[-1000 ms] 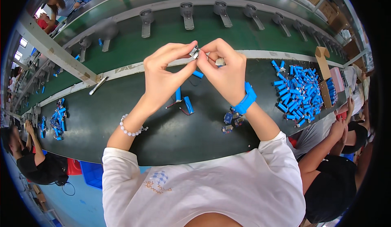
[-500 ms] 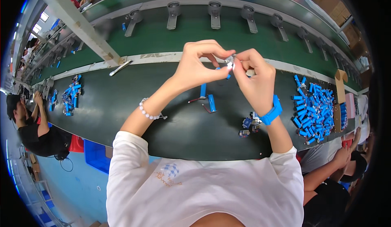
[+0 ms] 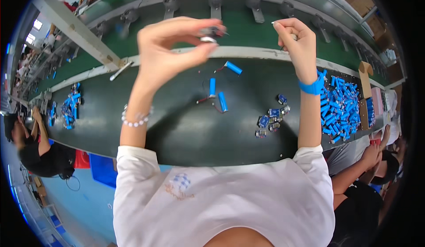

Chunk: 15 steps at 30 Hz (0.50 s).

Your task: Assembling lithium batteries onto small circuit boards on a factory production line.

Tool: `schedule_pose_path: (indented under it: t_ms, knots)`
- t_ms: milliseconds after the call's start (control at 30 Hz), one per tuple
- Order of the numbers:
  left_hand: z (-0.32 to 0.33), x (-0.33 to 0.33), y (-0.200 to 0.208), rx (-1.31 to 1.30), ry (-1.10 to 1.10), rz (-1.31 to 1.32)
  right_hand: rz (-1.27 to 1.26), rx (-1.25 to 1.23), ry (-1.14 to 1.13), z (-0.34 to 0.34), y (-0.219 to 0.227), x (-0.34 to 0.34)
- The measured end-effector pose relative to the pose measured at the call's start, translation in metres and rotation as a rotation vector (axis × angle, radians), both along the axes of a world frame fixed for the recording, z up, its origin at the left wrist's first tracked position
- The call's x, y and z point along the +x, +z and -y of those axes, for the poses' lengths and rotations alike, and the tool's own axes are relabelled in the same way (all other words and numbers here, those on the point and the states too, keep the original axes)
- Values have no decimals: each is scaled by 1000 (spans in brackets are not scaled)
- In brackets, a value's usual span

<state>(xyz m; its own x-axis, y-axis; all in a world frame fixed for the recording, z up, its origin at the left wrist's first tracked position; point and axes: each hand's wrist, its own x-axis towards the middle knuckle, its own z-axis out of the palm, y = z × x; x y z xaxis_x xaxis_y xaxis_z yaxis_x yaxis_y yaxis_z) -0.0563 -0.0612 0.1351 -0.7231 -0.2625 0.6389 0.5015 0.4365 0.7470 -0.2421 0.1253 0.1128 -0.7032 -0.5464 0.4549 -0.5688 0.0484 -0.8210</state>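
My left hand (image 3: 170, 47) is raised over the far side of the dark table, thumb and fingers closed on a small dark and silvery part (image 3: 210, 35), blurred. Off to the right, my right hand (image 3: 300, 47) pinches a tiny white piece (image 3: 273, 23) at its fingertips; a pale bit (image 3: 293, 37) shows within its curled fingers. Between and below the hands lie three blue cylindrical batteries with thin leads: one slanted battery (image 3: 233, 68), one upright battery (image 3: 212, 88) and one nearer battery (image 3: 222, 101). Several small blue and silver circuit modules (image 3: 274, 113) are clustered below my right hand.
A large heap of blue batteries (image 3: 341, 107) lies at the right, beside a cardboard box (image 3: 365, 87). Another battery pile (image 3: 71, 107) is at the left. Beyond the pale rail, a green conveyor (image 3: 239, 34) carries grey round housings (image 3: 215, 1). People sit on both sides.
My hands have parted: the left moved left with the dark part, the right moved right and up with a tiny white piece. A third battery and more modules now show uncovered.
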Motion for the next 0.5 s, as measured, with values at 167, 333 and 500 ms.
schedule_pose_path:
  t_ms: [167, 333, 500]
  knots:
    - [4, -11, -19, 85, -89, 194, 136, -53, 202, 18, -1, 19]
    - [5, -10, -22, 107, -69, 209, 84, -67, 267, 21, 1, 50]
    - [0, -9, -15, 124, -38, 217, -32, -121, 266, 23, -4, 58]
